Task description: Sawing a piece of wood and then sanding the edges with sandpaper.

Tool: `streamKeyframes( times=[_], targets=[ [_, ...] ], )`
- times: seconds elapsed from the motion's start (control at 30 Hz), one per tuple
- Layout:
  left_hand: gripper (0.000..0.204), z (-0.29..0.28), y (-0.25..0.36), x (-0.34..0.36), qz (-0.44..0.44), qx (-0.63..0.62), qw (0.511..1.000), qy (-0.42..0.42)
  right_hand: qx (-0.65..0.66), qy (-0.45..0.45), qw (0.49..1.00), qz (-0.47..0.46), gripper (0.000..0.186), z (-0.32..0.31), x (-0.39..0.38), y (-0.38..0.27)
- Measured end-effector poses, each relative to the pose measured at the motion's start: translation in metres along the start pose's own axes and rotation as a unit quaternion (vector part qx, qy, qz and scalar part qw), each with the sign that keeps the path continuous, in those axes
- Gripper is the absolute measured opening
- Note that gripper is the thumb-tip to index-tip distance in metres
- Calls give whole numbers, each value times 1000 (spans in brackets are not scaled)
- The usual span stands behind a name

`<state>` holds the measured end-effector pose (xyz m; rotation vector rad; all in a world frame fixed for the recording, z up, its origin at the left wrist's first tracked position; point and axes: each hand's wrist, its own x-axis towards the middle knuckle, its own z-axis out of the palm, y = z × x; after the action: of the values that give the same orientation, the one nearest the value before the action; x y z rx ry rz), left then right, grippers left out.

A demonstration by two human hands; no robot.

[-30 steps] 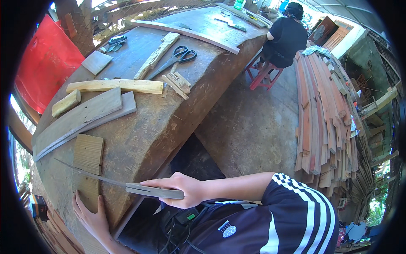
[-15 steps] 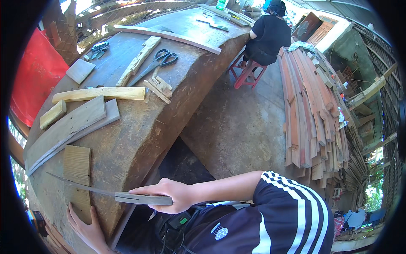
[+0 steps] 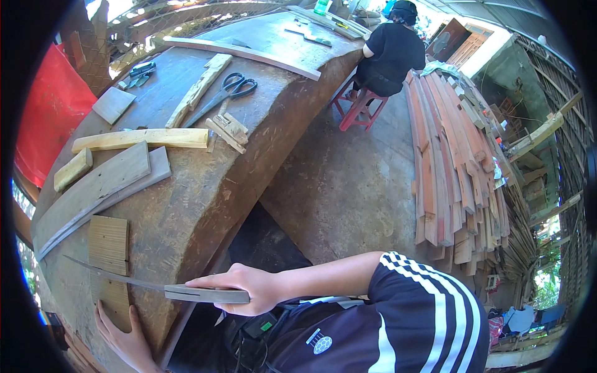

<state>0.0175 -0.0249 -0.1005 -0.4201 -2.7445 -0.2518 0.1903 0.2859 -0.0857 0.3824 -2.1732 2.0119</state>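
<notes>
Gripping thin dark-bladed tool [image 3: 177,292] w/ grey hndl [image 3: 198,294]: R hand [image 3: 239,288]; L hand [image 3: 126,340] spread on brown striped board [image 3: 109,244].

- your left hand [image 3: 127,340] is on the near end of the board [image 3: 109,239] on the table [image 3: 180,193]
- your right hand [image 3: 249,289], right of it, holds the saw [image 3: 205,294] across the board
- beyond them, scissors [image 3: 210,106] lie right of a stick [image 3: 198,89]
- planks [image 3: 444,161] lie right of the table

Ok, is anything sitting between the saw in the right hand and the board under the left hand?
Nothing visible. The saw, held in the right hand, crosses over the board with nothing showing between. The left hand rests on the board's near end, apart from the saw; whether saw touches board is unclear.
</notes>
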Motion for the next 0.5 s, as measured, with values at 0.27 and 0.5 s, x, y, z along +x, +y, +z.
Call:
streamKeyframes(
  times=[0.27,0.5],
  targets=[
    [75,6,6,1,-7,-15,1000,-21,5,1,1000,12,65,-4,-3,1],
    [78,-8,4,-1,-23,3,999,-25,6,-4,1000,4,64,0,2,-1]
  ],
)
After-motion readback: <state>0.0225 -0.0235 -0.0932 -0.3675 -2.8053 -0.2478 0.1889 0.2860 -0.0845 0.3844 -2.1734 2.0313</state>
